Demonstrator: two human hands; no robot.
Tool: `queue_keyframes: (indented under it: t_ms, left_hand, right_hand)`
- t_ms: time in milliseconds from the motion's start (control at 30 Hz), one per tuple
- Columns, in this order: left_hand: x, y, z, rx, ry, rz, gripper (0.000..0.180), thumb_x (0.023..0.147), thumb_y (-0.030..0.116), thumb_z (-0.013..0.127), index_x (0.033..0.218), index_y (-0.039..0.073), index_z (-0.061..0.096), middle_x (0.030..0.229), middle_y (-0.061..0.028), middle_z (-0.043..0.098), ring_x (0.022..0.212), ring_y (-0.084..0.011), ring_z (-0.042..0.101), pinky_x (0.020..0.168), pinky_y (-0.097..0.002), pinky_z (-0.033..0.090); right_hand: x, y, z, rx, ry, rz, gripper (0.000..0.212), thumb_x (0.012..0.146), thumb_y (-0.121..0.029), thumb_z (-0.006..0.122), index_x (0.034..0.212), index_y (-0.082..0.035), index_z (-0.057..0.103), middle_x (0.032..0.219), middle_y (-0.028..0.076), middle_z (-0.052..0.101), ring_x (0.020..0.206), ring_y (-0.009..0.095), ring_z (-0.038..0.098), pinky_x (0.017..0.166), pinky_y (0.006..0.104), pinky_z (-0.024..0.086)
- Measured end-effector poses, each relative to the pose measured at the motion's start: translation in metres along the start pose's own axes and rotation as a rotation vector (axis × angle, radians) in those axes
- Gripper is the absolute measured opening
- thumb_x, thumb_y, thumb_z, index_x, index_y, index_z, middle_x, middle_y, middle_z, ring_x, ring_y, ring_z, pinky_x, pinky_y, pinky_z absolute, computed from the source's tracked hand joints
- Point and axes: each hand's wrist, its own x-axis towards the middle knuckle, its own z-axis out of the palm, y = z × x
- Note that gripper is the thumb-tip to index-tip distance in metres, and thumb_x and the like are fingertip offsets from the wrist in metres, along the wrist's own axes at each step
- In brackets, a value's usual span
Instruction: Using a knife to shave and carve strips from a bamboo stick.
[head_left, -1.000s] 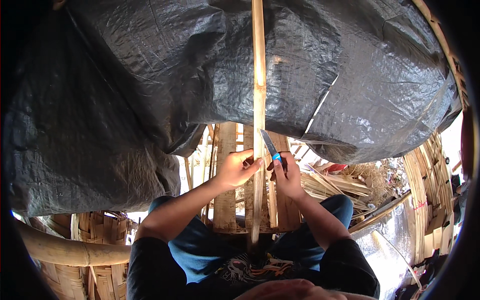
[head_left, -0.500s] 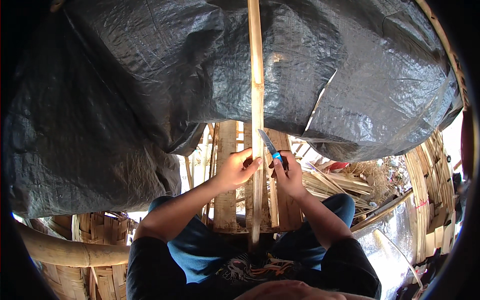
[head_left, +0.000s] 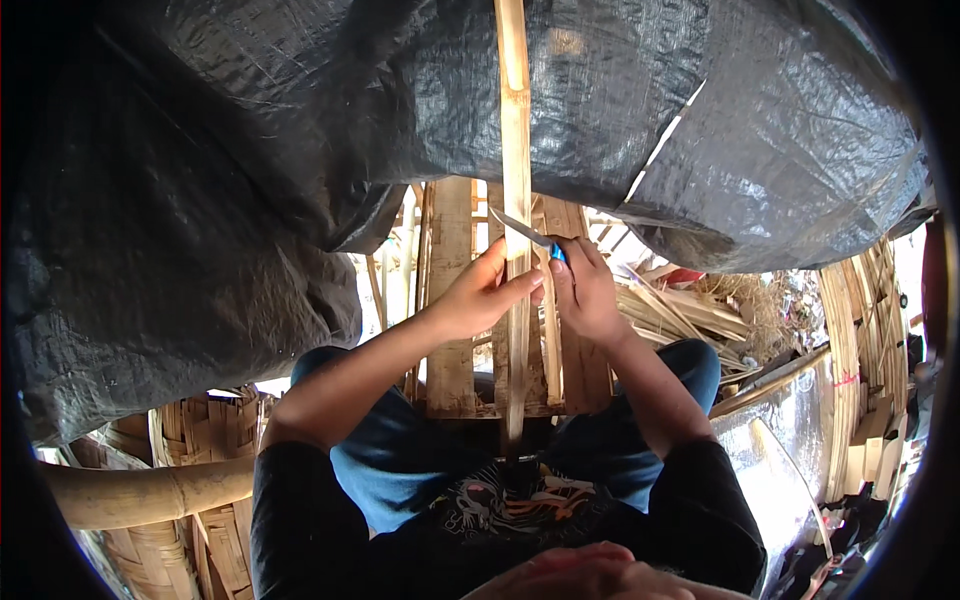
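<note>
A long pale bamboo strip (head_left: 515, 130) runs from the top of the view down between my legs, its near end against my lap. My left hand (head_left: 487, 292) grips it from the left, the thumb lying across its face. In my right hand (head_left: 588, 285), closed, is a knife (head_left: 522, 229) with a blue handle. The blade slants up to the left and lies across the strip, just above my left thumb. Its tip reaches past the strip's left edge. Beneath the strip are wooden planks (head_left: 450, 300) of a bench.
Black plastic sheeting (head_left: 270, 120) hangs over the far side and left. Split bamboo pieces (head_left: 690, 310) lie in a heap to the right, and a bundle of strips (head_left: 845, 370) stands beyond. A thick bamboo pole (head_left: 150, 495) and woven baskets (head_left: 215, 440) are at the lower left.
The knife has turned from pointing up beside the strip to lying across it. Both hands sit higher in the view, as do the bench and sheeting.
</note>
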Motion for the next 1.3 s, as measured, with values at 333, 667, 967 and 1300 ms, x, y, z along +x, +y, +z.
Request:
queue_keyframes:
  t_ms: [333, 667, 967, 1300]
  left_hand:
    - [-0.002, -0.008, 0.005, -0.007, -0.017, 0.042, 0.027, 0.104, 0.028, 0.046, 0.109, 0.002, 0.049, 0.094, -0.0054, 0.056, 0.080, -0.0125, 0.058, 0.074, -0.0306, 0.051]
    - [0.002, -0.008, -0.006, 0.063, -0.042, 0.002, 0.035, 0.105, 0.032, 0.042, 0.113, 0.001, 0.054, 0.092, -0.0052, 0.059, 0.084, -0.0133, 0.059, 0.083, -0.0306, 0.045]
    - [0.005, -0.011, -0.012, 0.135, -0.084, -0.024, 0.047, 0.104, 0.041, 0.040, 0.112, -0.002, 0.057, 0.092, -0.0072, 0.061, 0.082, -0.0160, 0.059, 0.083, -0.0327, 0.046]
    - [0.002, 0.021, -0.039, 0.913, -0.190, -0.156, 0.096, 0.073, 0.054, 0.080, 0.136, -0.005, 0.036, 0.120, -0.0218, 0.050, 0.110, -0.0281, 0.054, 0.095, -0.0367, 0.045]
  right_hand:
    - [-0.006, 0.006, -0.005, -0.197, -0.073, -0.157, 0.026, 0.088, -0.028, 0.066, 0.086, -0.004, 0.057, 0.076, 0.012, 0.056, 0.070, 0.033, 0.057, 0.061, 0.0427, 0.047]
    - [0.001, 0.010, -0.008, -0.205, -0.077, -0.131, 0.031, 0.085, -0.036, 0.071, 0.084, -0.008, 0.057, 0.071, 0.008, 0.058, 0.061, 0.028, 0.061, 0.053, 0.0381, 0.047]
    - [0.007, 0.013, -0.011, -0.173, -0.157, -0.156, 0.031, 0.087, -0.035, 0.069, 0.086, -0.007, 0.055, 0.070, 0.008, 0.060, 0.059, 0.029, 0.062, 0.049, 0.0373, 0.045]
    - [0.001, 0.019, -0.013, -0.103, -0.228, -0.086, 0.028, 0.092, -0.033, 0.063, 0.088, -0.006, 0.054, 0.069, 0.012, 0.057, 0.059, 0.034, 0.060, 0.051, 0.0415, 0.044]
